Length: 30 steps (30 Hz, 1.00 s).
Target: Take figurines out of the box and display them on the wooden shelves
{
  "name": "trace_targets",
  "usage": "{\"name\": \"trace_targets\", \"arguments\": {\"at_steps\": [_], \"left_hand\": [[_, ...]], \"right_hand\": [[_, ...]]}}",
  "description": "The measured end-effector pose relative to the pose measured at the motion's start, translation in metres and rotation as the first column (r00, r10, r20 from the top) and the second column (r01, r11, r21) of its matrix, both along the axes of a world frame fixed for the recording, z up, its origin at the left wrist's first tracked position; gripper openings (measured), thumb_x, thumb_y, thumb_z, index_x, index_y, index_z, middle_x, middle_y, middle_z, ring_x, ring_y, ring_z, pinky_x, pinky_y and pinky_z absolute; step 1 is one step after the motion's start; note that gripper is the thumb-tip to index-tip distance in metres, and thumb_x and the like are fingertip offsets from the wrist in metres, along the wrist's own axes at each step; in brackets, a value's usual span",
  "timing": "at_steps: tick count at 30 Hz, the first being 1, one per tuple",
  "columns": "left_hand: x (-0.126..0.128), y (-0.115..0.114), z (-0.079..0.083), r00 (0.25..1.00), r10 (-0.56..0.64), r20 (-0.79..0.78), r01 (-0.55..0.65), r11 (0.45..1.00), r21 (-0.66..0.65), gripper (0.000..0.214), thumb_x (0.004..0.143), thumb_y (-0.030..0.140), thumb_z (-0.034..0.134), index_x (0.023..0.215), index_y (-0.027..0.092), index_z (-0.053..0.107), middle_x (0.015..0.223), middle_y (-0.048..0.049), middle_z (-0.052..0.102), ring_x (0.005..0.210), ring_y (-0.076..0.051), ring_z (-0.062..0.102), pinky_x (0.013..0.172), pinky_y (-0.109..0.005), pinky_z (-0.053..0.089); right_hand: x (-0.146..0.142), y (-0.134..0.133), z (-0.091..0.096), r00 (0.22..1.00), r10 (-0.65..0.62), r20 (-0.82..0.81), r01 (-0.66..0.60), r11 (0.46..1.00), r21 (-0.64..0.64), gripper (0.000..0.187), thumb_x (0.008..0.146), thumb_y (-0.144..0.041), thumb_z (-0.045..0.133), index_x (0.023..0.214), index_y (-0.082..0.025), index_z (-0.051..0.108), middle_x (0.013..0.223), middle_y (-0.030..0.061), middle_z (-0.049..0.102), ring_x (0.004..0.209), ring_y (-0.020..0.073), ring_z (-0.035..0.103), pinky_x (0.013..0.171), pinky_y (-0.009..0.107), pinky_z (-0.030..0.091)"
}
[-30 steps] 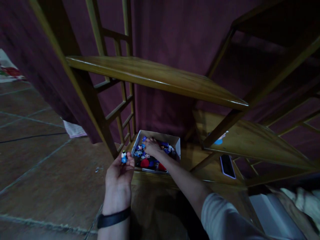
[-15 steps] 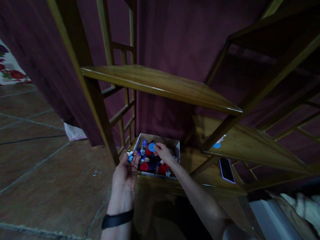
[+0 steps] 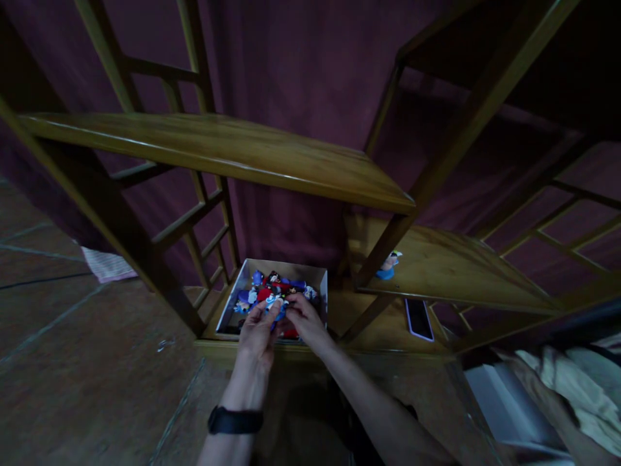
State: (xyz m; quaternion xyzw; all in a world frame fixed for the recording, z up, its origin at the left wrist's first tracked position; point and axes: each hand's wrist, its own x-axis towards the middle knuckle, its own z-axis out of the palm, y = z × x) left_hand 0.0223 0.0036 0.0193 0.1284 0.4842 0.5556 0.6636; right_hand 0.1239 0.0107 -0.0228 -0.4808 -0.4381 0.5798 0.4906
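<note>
A white cardboard box [image 3: 231, 305] full of small red, blue and white toy figures [image 3: 272, 287] sits on the bottom board of a wooden shelf unit. My left hand [image 3: 257, 333], with a black band on its wrist, is cupped over the box's near edge with small blue toys [image 3: 277, 310] in its fingers. My right hand [image 3: 305, 325] is beside it. Its fingertips are pinched at the same blue toys, touching the left fingers. What exactly sits between the right fingers is hard to make out.
A wide wooden shelf board [image 3: 218, 152] juts out above the box. A lower board to the right carries one small figure [image 3: 388, 265]. A phone [image 3: 420, 319] lies flat right of the box. Pale cloth [image 3: 572, 388] lies at the lower right and a pink cloth [image 3: 107, 265] on the tiled floor at left.
My right hand came out of the box's far side with a blue piece and moved to my left hand. My left hand shifted right over the box. The view swung right.
</note>
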Motion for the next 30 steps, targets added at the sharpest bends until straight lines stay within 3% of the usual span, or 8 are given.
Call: {"name": "trace_targets", "arguments": {"at_steps": [2, 7, 14, 20, 26, 30], "left_hand": [[0.003, 0.001, -0.003, 0.999, 0.014, -0.048, -0.014, 1.000, 0.007, 0.022, 0.063, 0.011, 0.070, 0.082, 0.018, 0.061, 0.069, 0.0031, 0.063, 0.051, -0.007, 0.057, 0.048, -0.019, 0.045], [0.011, -0.002, -0.007, 0.996, -0.084, -0.019, 0.084, 0.996, -0.021, 0.018, 0.068, 0.014, 0.068, 0.085, 0.018, 0.064, 0.075, -0.0001, 0.065, 0.055, -0.008, 0.059, 0.050, -0.019, 0.048], [0.021, -0.004, -0.008, 0.996, -0.038, -0.083, 0.041, 0.999, 0.023, 0.018, 0.070, 0.005, 0.064, 0.084, 0.015, 0.066, 0.084, -0.0042, 0.068, 0.066, -0.010, 0.062, 0.059, -0.023, 0.052], [0.024, -0.005, -0.007, 0.995, -0.063, -0.075, 0.068, 0.995, 0.066, 0.017, 0.066, 0.002, 0.065, 0.080, 0.013, 0.067, 0.079, -0.0047, 0.068, 0.065, -0.011, 0.063, 0.061, -0.022, 0.053], [0.016, 0.001, -0.009, 0.996, -0.008, -0.089, 0.021, 0.989, 0.144, 0.032, 0.062, -0.003, 0.063, 0.090, 0.011, 0.066, 0.073, -0.0032, 0.067, 0.062, -0.011, 0.062, 0.064, -0.025, 0.054], [0.013, 0.006, -0.011, 0.991, 0.049, -0.125, -0.022, 0.979, 0.205, 0.042, 0.057, -0.002, 0.067, 0.096, 0.013, 0.065, 0.066, 0.0015, 0.064, 0.056, -0.008, 0.059, 0.062, -0.023, 0.053]], "right_hand": [[0.003, -0.002, 0.002, 0.999, 0.029, 0.022, -0.028, 0.999, -0.033, 0.020, 0.075, -0.028, 0.055, 0.094, -0.025, 0.053, 0.080, -0.0038, 0.059, 0.065, 0.0126, 0.062, 0.062, 0.027, 0.051], [0.016, -0.001, 0.006, 0.984, 0.012, 0.178, -0.003, 0.999, -0.053, 0.024, 0.076, -0.040, 0.058, 0.093, -0.024, 0.057, 0.076, -0.0031, 0.059, 0.065, 0.0124, 0.060, 0.059, 0.024, 0.049], [0.029, 0.002, 0.004, 0.916, -0.133, 0.378, 0.110, 0.990, 0.083, 0.022, 0.073, -0.040, 0.059, 0.085, -0.022, 0.062, 0.080, -0.0021, 0.061, 0.078, 0.0146, 0.056, 0.072, 0.027, 0.046], [0.030, 0.010, -0.001, 0.990, -0.066, 0.124, 0.052, 0.992, 0.114, 0.027, 0.070, -0.032, 0.062, 0.095, -0.022, 0.061, 0.092, -0.0002, 0.063, 0.086, 0.0159, 0.057, 0.082, 0.030, 0.045], [0.035, 0.009, 0.019, 0.988, -0.152, -0.038, 0.153, 0.988, 0.025, 0.028, 0.065, -0.035, 0.064, 0.089, -0.021, 0.058, 0.086, -0.0010, 0.062, 0.074, 0.0137, 0.057, 0.069, 0.027, 0.048], [0.035, 0.008, 0.026, 0.987, -0.156, -0.047, 0.158, 0.987, 0.034, 0.030, 0.065, -0.035, 0.065, 0.091, -0.021, 0.058, 0.087, -0.0015, 0.061, 0.073, 0.0126, 0.057, 0.068, 0.026, 0.048]]}}
